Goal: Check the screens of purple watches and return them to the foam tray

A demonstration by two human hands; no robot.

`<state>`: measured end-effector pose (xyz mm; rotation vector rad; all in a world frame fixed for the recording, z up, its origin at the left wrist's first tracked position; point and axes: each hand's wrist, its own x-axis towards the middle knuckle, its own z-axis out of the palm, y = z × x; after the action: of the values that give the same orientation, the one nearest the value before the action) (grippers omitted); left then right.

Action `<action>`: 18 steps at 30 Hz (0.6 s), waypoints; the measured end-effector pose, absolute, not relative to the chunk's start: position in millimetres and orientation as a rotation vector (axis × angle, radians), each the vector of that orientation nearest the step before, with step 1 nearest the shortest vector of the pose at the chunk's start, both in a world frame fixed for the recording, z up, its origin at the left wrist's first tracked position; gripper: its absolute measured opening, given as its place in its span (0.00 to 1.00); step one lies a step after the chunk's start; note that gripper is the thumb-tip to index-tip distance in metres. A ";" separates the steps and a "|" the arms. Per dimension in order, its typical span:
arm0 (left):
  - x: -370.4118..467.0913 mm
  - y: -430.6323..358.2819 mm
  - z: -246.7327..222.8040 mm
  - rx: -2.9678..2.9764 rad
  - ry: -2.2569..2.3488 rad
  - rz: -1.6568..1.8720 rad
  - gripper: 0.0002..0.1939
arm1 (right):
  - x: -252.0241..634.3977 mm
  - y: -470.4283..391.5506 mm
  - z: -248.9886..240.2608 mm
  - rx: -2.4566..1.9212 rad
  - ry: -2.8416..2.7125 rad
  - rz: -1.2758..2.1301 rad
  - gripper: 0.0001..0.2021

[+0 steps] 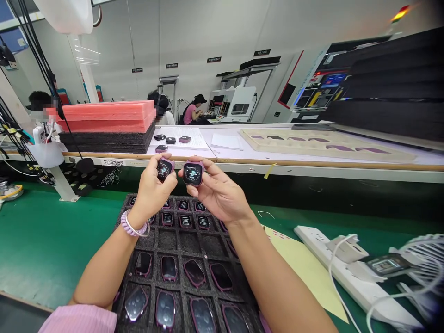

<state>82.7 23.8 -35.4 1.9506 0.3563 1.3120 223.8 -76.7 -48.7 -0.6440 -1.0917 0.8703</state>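
My left hand (154, 182) grips a square smartwatch (164, 169) with a purple case, its dark screen lit with white marks. Beside it, my right hand (222, 189) pinches a second smartwatch (193, 174) of the same kind, also lit. The two watches are held up side by side, a small gap apart, facing me. Below my hands lies a black foam tray (190, 241) with rows of compartments. Many hold purple-cased watches; those in the back rows show lit text, while the nearer ones have dark screens. Several middle compartments are bare. My forearms hide parts of the tray.
A shelf (229, 162) runs behind my hands, bearing red foam blocks (107, 115), a few loose watches (170, 140) and a beige tray (333, 147). At right are a white power strip (357, 277) with cables and a yellow sheet (308, 273). Other people sit farther back.
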 end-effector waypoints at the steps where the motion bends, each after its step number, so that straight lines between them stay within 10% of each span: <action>1: 82.6 24.2 -35.6 1.957 0.357 1.317 0.19 | 223.9 -76.6 -48.7 -0.647 -1.096 0.852 0.16; 18: 81.9 21.3 -34.1 1.922 0.320 1.260 0.21 | 222.7 -77.3 -48.3 -0.687 -1.091 0.863 0.19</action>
<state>81.9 21.3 -34.1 1.9223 0.3200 1.2596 222.7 -77.3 -48.3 -0.6871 -1.0907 0.8633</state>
